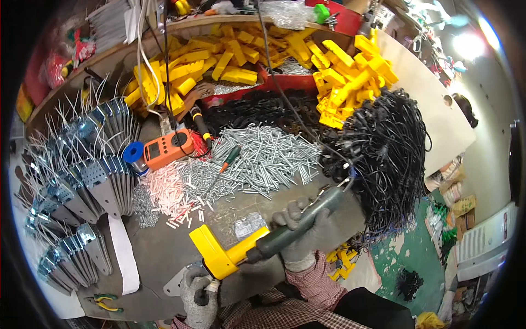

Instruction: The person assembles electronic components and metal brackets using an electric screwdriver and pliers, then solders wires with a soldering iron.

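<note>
My right hand (304, 241), in a grey glove, is wrapped round a dark green electric screwdriver (278, 236) with a cable at its back end. The screwdriver slants down to the left, its front end against a yellow plastic housing (210, 249). My left hand (198, 299), also gloved, has its fingers curled at the housing's lower end and grips it. A flat silver metal bracket (173, 284) sticks out beside my left fingers, partly hidden by them. Where the driver's bit meets the housing is hidden.
Heaped screws (268, 159), pale pink sleeves (167, 189), black cables (386, 159) and yellow housings (350, 77) cover the back and right. Metal brackets with white wires (101, 183) stand left. An orange meter (167, 149), a small screwdriver (230, 157) and pliers (105, 302) lie around.
</note>
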Demonstrator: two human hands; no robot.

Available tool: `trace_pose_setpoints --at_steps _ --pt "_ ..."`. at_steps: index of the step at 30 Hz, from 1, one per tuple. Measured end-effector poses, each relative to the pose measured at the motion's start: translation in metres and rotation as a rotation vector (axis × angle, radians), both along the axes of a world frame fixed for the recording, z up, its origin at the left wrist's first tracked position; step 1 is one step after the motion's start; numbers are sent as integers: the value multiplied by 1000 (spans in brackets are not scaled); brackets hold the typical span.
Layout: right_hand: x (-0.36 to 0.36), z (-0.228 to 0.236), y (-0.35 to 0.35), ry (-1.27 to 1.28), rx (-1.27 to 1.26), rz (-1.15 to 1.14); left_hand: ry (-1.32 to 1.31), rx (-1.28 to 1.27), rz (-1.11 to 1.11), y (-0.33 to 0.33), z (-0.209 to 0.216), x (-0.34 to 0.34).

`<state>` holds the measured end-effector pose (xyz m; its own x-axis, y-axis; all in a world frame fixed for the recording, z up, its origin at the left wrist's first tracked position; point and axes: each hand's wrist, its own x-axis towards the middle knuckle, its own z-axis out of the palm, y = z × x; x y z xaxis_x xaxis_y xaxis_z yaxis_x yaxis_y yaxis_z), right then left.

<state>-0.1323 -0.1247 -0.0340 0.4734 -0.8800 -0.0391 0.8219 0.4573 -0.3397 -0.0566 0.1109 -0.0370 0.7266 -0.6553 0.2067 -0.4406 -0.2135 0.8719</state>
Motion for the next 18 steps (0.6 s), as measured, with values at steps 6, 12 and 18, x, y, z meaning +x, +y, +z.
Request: trace_pose_setpoints --at_steps 6,12,18 --pt "-22 50 -19 388 -169 92 -33 36 -96 -3 17 11" --pt "-88 61 -107 1606 -1515 -111 -375 100 -1 22 5 34" --pt "-78 59 -103 1870 -2024 112 -54 -51 156 32 -1 54"
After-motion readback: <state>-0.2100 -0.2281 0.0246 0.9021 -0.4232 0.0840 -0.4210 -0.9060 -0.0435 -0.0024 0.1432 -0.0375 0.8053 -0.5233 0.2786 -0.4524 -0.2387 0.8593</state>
